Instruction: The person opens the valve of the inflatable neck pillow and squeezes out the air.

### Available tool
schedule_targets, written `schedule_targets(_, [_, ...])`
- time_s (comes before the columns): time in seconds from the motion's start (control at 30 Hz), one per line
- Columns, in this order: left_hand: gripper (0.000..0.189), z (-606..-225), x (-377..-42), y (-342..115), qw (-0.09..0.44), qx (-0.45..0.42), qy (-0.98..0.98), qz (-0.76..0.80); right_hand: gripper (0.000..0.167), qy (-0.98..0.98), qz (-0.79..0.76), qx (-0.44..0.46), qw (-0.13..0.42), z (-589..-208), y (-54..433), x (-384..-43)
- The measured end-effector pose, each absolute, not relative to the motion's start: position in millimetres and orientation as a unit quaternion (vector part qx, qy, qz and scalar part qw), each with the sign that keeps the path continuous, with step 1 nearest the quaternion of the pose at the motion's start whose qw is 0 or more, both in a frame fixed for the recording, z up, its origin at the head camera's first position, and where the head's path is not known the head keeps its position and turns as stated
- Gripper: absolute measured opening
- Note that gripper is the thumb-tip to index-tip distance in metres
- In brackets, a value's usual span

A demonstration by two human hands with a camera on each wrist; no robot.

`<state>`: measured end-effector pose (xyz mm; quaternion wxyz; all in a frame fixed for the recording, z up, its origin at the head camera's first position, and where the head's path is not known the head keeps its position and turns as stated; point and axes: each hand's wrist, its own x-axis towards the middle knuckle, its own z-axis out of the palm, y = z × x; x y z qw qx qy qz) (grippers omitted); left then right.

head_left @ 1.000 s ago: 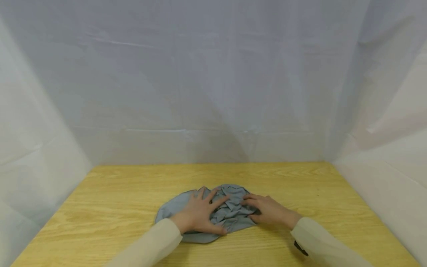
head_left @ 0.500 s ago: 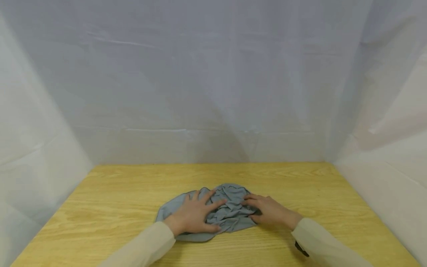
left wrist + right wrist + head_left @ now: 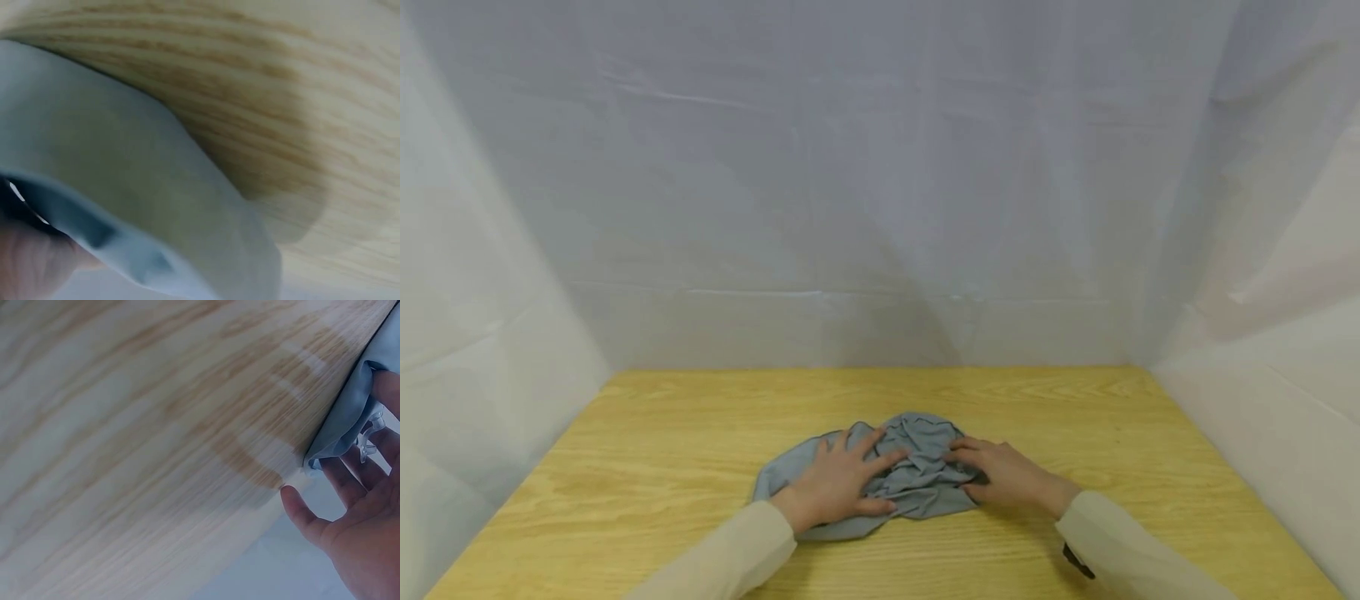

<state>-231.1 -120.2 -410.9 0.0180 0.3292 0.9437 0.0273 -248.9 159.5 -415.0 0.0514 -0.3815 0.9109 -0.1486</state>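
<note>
A crumpled grey-blue cloth (image 3: 925, 454) lies on the wooden table, smoother toward its left end and bunched in folds at its right. My left hand (image 3: 835, 483) rests palm down across its left part, fingers spread. At the right end is my right hand (image 3: 1011, 477), fingertips on the cloth's edge, thumb toward me. In the right wrist view, the fingers (image 3: 344, 481) are spread at the edge of the fabric, some tips hidden behind it. A small clear plastic piece (image 3: 372, 434) shows among them. The left wrist view mostly holds a sleeve cuff (image 3: 144, 156).
The wooden table (image 3: 700, 417) extends around the cloth on every side. Pale sheeting (image 3: 880, 208) hangs behind it and at both sides. A small dark object (image 3: 1077, 560) shows under the right sleeve.
My left hand has slid a little left over the cloth, its fingers drawing closer together. The cloth's near-left edge has pulled in slightly. My right hand stays where it was.
</note>
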Motion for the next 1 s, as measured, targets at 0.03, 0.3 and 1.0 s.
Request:
schedule_targets(0.03, [0.072,-411.4,-231.4,-121.0,0.02,0.328,0.944,0.039,0.042,0.911,-0.15,-0.381,0.053,-414.8,159.6,-248.8])
schedule_targets(0.3, [0.078,-408.8,-227.8,-141.7,0.027,0.351,0.927,0.127,0.042,0.912,-0.158,-0.373,0.064,-414.3,159.3,-248.4])
schedule_targets(1.0, [0.092,-421.2,-206.2,-161.3,0.044,0.235,0.936,0.257,0.043,0.913,-0.154,-0.373,0.06,-417.1,159.5,-248.7])
